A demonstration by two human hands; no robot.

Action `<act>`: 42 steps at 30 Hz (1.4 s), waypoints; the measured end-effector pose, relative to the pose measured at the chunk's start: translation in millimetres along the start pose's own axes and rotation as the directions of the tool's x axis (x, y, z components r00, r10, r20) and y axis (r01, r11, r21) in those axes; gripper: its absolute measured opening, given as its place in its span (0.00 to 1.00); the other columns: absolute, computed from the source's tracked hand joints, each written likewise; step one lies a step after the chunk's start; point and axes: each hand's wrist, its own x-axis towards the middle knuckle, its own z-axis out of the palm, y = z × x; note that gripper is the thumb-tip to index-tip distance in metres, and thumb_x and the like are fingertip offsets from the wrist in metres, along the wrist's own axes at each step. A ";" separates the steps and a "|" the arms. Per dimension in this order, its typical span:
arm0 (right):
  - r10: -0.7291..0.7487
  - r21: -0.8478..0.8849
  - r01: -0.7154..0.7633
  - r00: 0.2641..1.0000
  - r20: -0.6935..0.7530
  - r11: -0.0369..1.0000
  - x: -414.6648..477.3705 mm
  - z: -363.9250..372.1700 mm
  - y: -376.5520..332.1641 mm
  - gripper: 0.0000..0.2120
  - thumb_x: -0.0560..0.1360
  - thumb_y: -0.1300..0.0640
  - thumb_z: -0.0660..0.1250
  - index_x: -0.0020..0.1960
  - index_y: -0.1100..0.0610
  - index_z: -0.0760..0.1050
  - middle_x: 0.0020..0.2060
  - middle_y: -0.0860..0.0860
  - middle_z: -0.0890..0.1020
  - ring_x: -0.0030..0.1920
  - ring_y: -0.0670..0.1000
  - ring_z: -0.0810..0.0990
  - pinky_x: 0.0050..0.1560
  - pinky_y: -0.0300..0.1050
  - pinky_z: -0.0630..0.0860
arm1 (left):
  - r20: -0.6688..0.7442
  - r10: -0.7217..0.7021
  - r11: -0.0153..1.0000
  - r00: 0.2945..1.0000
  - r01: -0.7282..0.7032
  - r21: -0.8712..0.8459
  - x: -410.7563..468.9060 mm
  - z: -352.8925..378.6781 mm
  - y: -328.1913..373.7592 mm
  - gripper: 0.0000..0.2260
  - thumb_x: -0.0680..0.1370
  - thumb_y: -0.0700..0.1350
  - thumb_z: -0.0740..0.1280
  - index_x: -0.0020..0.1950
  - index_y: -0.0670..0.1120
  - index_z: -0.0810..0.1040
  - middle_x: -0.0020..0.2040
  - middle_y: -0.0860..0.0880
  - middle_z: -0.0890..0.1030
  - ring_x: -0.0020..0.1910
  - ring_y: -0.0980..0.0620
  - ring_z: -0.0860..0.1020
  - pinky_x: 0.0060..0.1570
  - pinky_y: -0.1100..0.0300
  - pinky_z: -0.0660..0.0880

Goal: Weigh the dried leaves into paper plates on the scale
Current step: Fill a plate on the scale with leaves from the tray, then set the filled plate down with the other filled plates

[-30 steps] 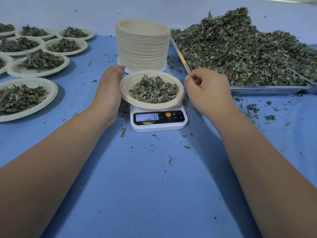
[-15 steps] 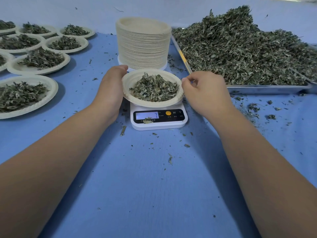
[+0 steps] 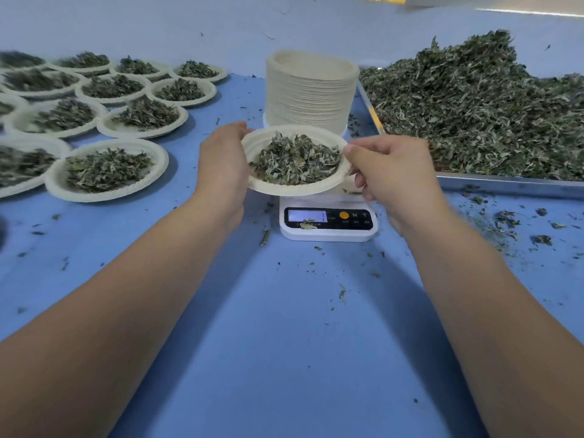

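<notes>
Loosely heaped grey-green leaves [image 3: 294, 161] fill the plate [image 3: 295, 188] (white, fluted).

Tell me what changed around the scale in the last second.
The left hand and right hand now grip the filled plate by its rim; it has shifted left, apparently lifting off the scale. The plate stack, leaf tray and other filled plates stayed put.

White paper plate [image 3: 294, 188] w/ heaped dried leaves [image 3: 294, 159] is hanging slightly tilted just above white digital scale [image 3: 330, 221], sitting mid desk [image 3: 284, 343].
</notes>
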 end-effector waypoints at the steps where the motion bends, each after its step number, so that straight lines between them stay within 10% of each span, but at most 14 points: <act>1: 0.022 0.067 -0.025 0.999 0.039 0.997 -4.3 8.2 -5.2 0.04 0.76 0.56 0.72 0.43 0.51 0.84 0.27 0.49 0.82 0.27 0.47 0.79 0.29 0.40 0.75 | -0.026 0.008 1.000 1.000 -0.008 0.003 -2.2 -12.1 3.2 0.09 0.80 0.48 0.61 0.47 0.55 0.81 0.56 0.54 0.83 0.48 0.51 0.81 0.55 0.50 0.77; 9: 0.162 0.214 -0.262 0.905 0.393 0.941 -50.6 88.9 -46.3 0.11 0.78 0.63 0.70 0.59 0.66 0.78 0.33 0.56 0.82 0.26 0.48 0.80 0.27 0.38 0.76 | -0.307 0.068 0.987 0.949 -0.019 0.158 -43.4 -116.1 34.3 0.13 0.79 0.50 0.61 0.52 0.56 0.85 0.51 0.52 0.84 0.43 0.49 0.79 0.40 0.56 0.72; 12: 0.169 0.217 -0.308 0.854 0.491 0.926 -68.5 115.8 -57.7 0.10 0.79 0.64 0.69 0.59 0.66 0.77 0.34 0.57 0.81 0.25 0.48 0.79 0.27 0.39 0.77 | -0.355 0.137 0.966 0.925 -0.045 0.253 -63.6 -150.7 39.7 0.15 0.77 0.51 0.59 0.53 0.55 0.84 0.60 0.48 0.84 0.60 0.43 0.80 0.62 0.44 0.76; 14: 0.176 0.149 -0.316 0.795 0.580 0.937 -80.5 131.5 -62.0 0.05 0.79 0.65 0.68 0.55 0.64 0.78 0.33 0.56 0.82 0.26 0.49 0.81 0.28 0.40 0.78 | -0.387 0.177 0.949 0.905 -0.053 0.310 -74.9 -172.7 39.2 0.17 0.79 0.49 0.57 0.59 0.55 0.84 0.60 0.53 0.82 0.63 0.51 0.79 0.67 0.48 0.74; 18: 0.239 0.054 -0.353 0.730 0.640 0.934 -96.9 160.7 -61.9 0.02 0.78 0.67 0.68 0.49 0.63 0.78 0.39 0.59 0.83 0.28 0.49 0.80 0.30 0.40 0.79 | -0.368 0.266 0.882 0.891 -0.072 0.465 -89.6 -207.5 33.1 0.16 0.82 0.46 0.56 0.65 0.53 0.77 0.47 0.65 0.74 0.44 0.76 0.72 0.43 0.70 0.66; 25: 0.288 0.012 -0.396 0.689 0.665 0.918 -102.5 195.6 -61.0 0.03 0.77 0.69 0.68 0.51 0.65 0.77 0.40 0.61 0.80 0.27 0.48 0.80 0.30 0.39 0.80 | -0.265 0.337 0.724 0.904 -0.069 0.687 -102.3 -231.0 35.0 0.23 0.79 0.50 0.53 0.73 0.50 0.71 0.57 0.44 0.82 0.56 0.43 0.79 0.55 0.47 0.76; 35: 0.259 -0.070 -0.303 0.647 0.717 0.950 -104.6 208.8 -59.8 0.08 0.80 0.62 0.66 0.58 0.62 0.77 0.39 0.58 0.86 0.34 0.52 0.86 0.31 0.40 0.80 | -0.103 0.426 0.584 0.899 -0.187 0.790 -86.3 -199.0 34.7 0.15 0.83 0.45 0.56 0.67 0.45 0.75 0.58 0.47 0.79 0.57 0.44 0.77 0.54 0.52 0.70; 42: 0.028 -0.120 0.039 0.861 0.508 0.992 -88.6 182.3 -69.7 0.06 0.75 0.60 0.65 0.46 0.56 0.80 0.35 0.55 0.85 0.32 0.54 0.86 0.33 0.49 0.83 | -0.012 0.458 0.552 0.889 -0.274 0.787 -73.8 -165.3 31.0 0.13 0.83 0.44 0.57 0.63 0.44 0.77 0.60 0.45 0.80 0.59 0.46 0.75 0.55 0.53 0.68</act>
